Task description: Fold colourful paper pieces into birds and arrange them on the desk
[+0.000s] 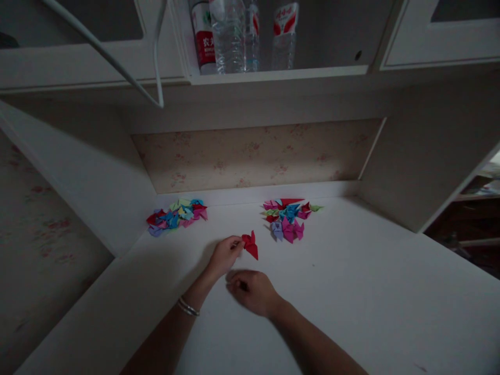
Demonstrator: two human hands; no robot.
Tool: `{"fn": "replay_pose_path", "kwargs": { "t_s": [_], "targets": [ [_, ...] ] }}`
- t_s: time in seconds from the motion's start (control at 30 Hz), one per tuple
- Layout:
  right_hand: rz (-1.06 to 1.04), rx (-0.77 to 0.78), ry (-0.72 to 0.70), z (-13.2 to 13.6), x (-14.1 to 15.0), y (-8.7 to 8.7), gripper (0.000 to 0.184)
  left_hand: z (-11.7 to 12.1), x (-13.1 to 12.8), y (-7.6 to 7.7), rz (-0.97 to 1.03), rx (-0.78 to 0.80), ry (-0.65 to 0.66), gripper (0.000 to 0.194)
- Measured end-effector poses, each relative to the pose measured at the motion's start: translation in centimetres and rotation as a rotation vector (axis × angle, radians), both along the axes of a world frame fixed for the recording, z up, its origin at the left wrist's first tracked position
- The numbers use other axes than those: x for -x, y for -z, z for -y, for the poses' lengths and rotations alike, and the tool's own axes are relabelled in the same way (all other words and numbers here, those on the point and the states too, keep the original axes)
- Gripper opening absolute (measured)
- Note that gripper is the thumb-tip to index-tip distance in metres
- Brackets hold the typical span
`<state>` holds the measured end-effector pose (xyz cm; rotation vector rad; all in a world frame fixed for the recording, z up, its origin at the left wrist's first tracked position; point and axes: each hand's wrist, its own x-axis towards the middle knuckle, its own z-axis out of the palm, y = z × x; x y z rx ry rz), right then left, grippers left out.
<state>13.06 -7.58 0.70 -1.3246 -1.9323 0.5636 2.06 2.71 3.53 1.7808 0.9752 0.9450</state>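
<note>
Between the thumb and fingers of my left hand [227,254] is a red folded-paper crane [251,245], pinched at one end just above the white desk. My right hand [252,290] rests on the desk below it, fingers curled inward; whether anything is inside them is hidden. Toward the back left lies a heap of colourful paper cranes [177,216]. A second group of paper cranes [289,221], in pink, blue, green and red, sits to the right of the red one.
The white desk [351,291] is set into a cabinet with side walls and a floral back panel [250,159]. Overhead, a shelf [281,74] holds several plastic bottles [228,39]. A white bent rod or cable [113,60] hangs at the upper left.
</note>
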Motion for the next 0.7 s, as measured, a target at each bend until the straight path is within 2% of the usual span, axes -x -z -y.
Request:
{"fn": "replay_pose_path", "kwargs": {
  "t_s": [0.13,0.27,0.43,0.7],
  "targets": [
    [0.120,-0.072,-0.049,0.2,-0.1,-0.2,0.015,-1.0,-3.7,-0.5,-0.122,-0.016,0.222,0.026],
    [0.164,-0.123,-0.089,0.2,-0.2,0.0,0.014,-2.1,-6.7,-0.4,-0.260,-0.112,0.323,0.024],
    [0.213,-0.157,-0.092,0.1,-0.4,0.2,0.016,-2.4,-8.6,-0.1,-0.339,-0.139,0.344,0.023],
    [0.261,-0.180,-0.094,-0.2,-0.5,0.7,0.015,-1.9,-9.5,0.9,-0.356,-0.125,0.319,0.024]
  ]
}}
